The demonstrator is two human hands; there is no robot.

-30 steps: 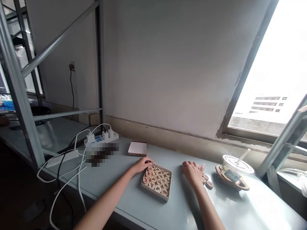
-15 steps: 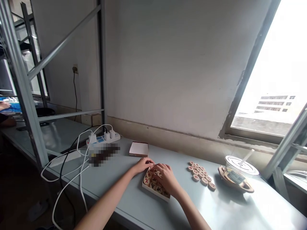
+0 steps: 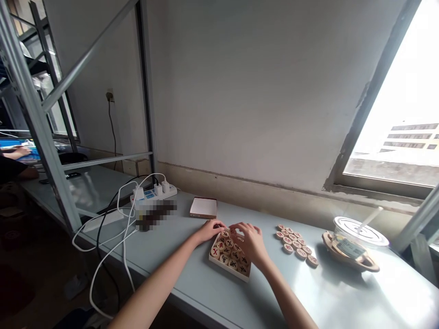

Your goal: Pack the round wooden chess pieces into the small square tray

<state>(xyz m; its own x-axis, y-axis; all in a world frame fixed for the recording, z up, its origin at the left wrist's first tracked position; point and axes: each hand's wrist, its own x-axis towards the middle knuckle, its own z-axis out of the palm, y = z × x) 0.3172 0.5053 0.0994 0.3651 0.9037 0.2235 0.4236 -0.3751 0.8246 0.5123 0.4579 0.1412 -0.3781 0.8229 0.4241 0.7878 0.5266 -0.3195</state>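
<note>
A shallow white box (image 3: 229,271) on the grey table holds rows of round wooden Chinese chess pieces (image 3: 233,263) with black and red characters. My left hand (image 3: 208,231) grips the box at its far left corner, with fingers bent over the rim. Over the far right part of the box, my right hand (image 3: 253,242) has its fingers curled down onto a piece, which they partly cover. Right of the box, several loose Chinese chess pieces (image 3: 292,237) with red characters lie grouped flat on the table.
Behind the box lies its lid (image 3: 203,208), white inside up. A lidded plastic cup (image 3: 356,233) with a straw rests in a wooden tray (image 3: 371,264) at right. At left are a power strip (image 3: 154,194) with cables and a metal frame post (image 3: 51,137). Another person's hand (image 3: 21,151) shows far left.
My right hand has shifted toward the far right of the box, uncovering more pieces. The left hand stays at the corner. The whole view has swung slightly.
</note>
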